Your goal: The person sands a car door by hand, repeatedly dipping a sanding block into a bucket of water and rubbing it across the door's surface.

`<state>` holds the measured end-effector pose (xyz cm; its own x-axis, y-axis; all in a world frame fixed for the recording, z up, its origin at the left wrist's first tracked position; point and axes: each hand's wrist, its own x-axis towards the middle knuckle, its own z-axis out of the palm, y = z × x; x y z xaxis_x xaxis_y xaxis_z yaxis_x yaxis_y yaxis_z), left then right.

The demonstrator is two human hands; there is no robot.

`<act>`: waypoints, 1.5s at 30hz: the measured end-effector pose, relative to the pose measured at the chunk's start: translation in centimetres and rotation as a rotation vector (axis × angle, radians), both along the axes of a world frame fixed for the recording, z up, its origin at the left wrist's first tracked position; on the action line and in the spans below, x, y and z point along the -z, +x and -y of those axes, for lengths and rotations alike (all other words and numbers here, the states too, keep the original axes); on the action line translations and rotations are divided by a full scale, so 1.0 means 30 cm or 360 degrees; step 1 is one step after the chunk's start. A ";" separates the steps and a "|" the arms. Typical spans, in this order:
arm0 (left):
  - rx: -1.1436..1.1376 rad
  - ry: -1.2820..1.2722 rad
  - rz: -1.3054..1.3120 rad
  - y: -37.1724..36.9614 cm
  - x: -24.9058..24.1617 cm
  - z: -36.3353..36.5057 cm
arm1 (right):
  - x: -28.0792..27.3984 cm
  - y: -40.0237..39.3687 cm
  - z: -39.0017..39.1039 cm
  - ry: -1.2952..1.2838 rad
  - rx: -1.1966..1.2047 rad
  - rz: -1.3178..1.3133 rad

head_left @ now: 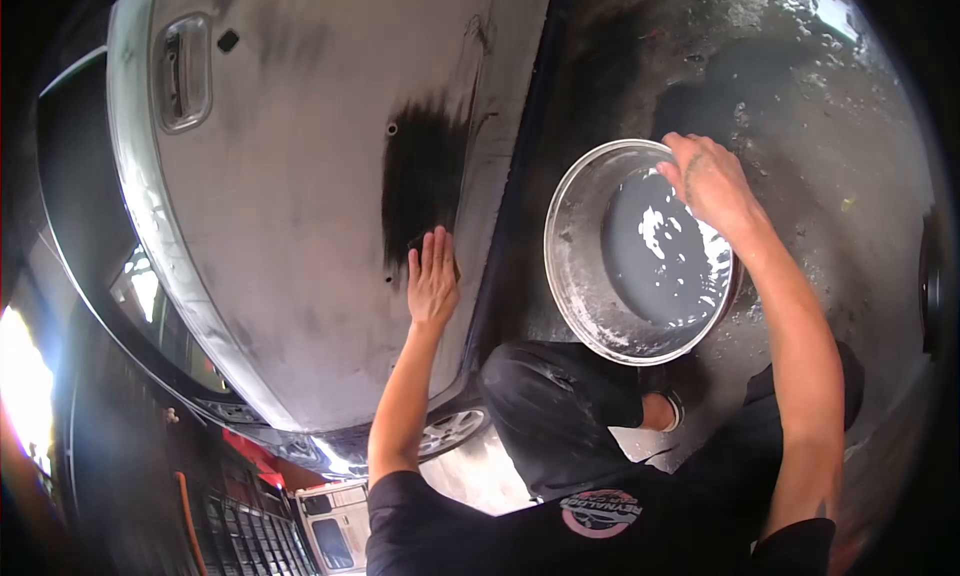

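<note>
My left hand (434, 279) lies with its fingers extended on a dark pad (417, 244), pressed against the grey car door (290, 196). Just beyond the fingertips is a black patch (425, 176) on the door. Over the far right rim of a round metal basin (575, 301) is my right hand (708, 181), its fingers bent at the edge; whether they grip anything is hidden. Greyish water (650, 246) with bright reflections fills the bottom of the basin.
The door handle (185, 73) is at the upper left. My bent knee (525, 376) is between the door and the basin. The wet, stained floor (800, 106) extends right. A car wheel (452, 431) shows below the door.
</note>
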<state>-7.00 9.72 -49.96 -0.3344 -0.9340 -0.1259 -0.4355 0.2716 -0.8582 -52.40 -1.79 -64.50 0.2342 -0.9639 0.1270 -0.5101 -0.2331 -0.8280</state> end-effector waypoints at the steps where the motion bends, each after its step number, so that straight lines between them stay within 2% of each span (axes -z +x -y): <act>1: -0.0011 0.0036 0.0053 -0.015 -0.011 -0.007 | -0.024 -0.002 0.006 0.0138 -0.0097 -0.0052; 2: 0.0079 0.0040 -0.0034 -0.022 0.022 0.107 | -0.017 -0.006 0.012 0.0132 -0.0076 -0.0058; 4: 0.0227 0.0013 -0.0109 -0.267 0.036 0.419 | 0.010 0.001 -0.004 -0.0010 -0.0013 0.0042; 5: 0.0298 -0.0106 0.0068 -0.347 0.060 0.549 | 0.011 0.003 0.000 -0.0022 -0.0013 0.0036; 6: 0.0362 -0.0154 -0.0084 -0.399 0.076 0.641 | 0.008 0.003 0.001 0.0048 -0.0003 0.0053; 9: 0.0294 -0.0140 0.0017 -0.326 0.031 0.526 | 0.013 -0.005 -0.009 0.0041 0.0009 0.0083; 11: 0.0054 -0.0102 -0.0033 -0.155 -0.040 0.204 | 0.006 0.009 -0.004 -0.0047 0.0022 0.0129; 13: -0.0141 -0.0119 0.0083 0.078 -0.091 -0.157 | 0.012 0.004 0.003 0.0005 -0.0042 -0.0009; 14: -0.0231 -0.0108 0.0176 0.124 -0.110 -0.219 | 0.005 0.008 0.004 0.0022 -0.0022 -0.0022; 16: -0.0142 -0.0143 0.0085 0.031 -0.119 -0.070 | -0.010 0.014 0.006 0.0064 -0.0066 -0.0043; 18: 0.0083 -0.0166 -0.0199 -0.201 -0.128 0.266 | -0.003 0.006 0.005 0.0093 -0.0043 -0.0032; 20: 0.0311 -0.0284 -0.0230 -0.313 -0.085 0.528 | -0.002 0.008 -0.013 0.0064 -0.0031 -0.0012; 21: 0.0386 -0.0377 -0.0088 -0.332 -0.075 0.574 | -0.008 0.003 -0.008 0.0042 0.0002 0.0007; 22: 0.0349 -0.0298 -0.0136 -0.312 -0.103 0.527 | -0.016 -0.002 0.014 0.0222 -0.0102 -0.0018; 23: 0.0295 -0.0204 -0.0177 -0.283 -0.144 0.426 | -0.019 0.006 0.004 0.0226 -0.0140 -0.0003; 25: 0.0035 -0.0164 -0.0240 -0.094 -0.201 0.077 | -0.021 -0.001 0.005 0.0154 -0.0104 0.0066; 26: -0.0126 -0.0149 -0.0085 0.040 -0.225 -0.138 | 0.027 0.013 -0.003 -0.0089 -0.0026 0.0065; 27: -0.0276 -0.0129 0.0055 0.118 -0.233 -0.262 | 0.029 0.015 -0.009 -0.0085 -0.0009 0.0063; 30: -0.0150 -0.0174 -0.0015 0.098 -0.209 -0.144 | 0.032 0.018 0.006 -0.0033 -0.0075 -0.0026; 32: 0.0163 -0.0228 -0.0184 -0.125 -0.180 0.197 | 0.013 -0.011 0.009 0.0010 -0.0082 0.0035; 33: 0.0170 -0.0235 -0.0229 -0.252 -0.171 0.341 | 0.004 -0.004 0.000 0.0050 -0.0125 0.0107; 35: 0.0339 -0.0394 -0.0186 -0.317 -0.105 0.539 | 0.027 0.011 0.006 -0.0066 -0.0091 0.0061; 37: 0.0216 -0.0249 -0.0343 -0.290 -0.148 0.427 | -0.015 0.001 -0.005 0.0063 -0.0055 0.0011; 39: -0.0032 -0.0201 -0.0197 -0.102 -0.182 0.090 | -0.018 0.017 0.000 0.0123 -0.0103 0.0070; 41: -0.0450 -0.0123 0.0115 0.138 -0.186 -0.282 | 0.013 0.019 -0.002 -0.0142 -0.0029 -0.0009; 42: -0.0414 -0.0117 0.0104 0.125 -0.178 -0.229 | 0.015 0.008 0.001 -0.0136 0.0006 -0.0021; 44: -0.0214 -0.0241 -0.0178 0.111 -0.179 -0.190 | 0.002 0.027 0.004 -0.0084 -0.0045 -0.0101; 45: -0.0021 -0.0314 -0.0107 0.046 -0.162 -0.018 | 0.005 0.019 0.018 -0.0090 -0.0007 -0.0106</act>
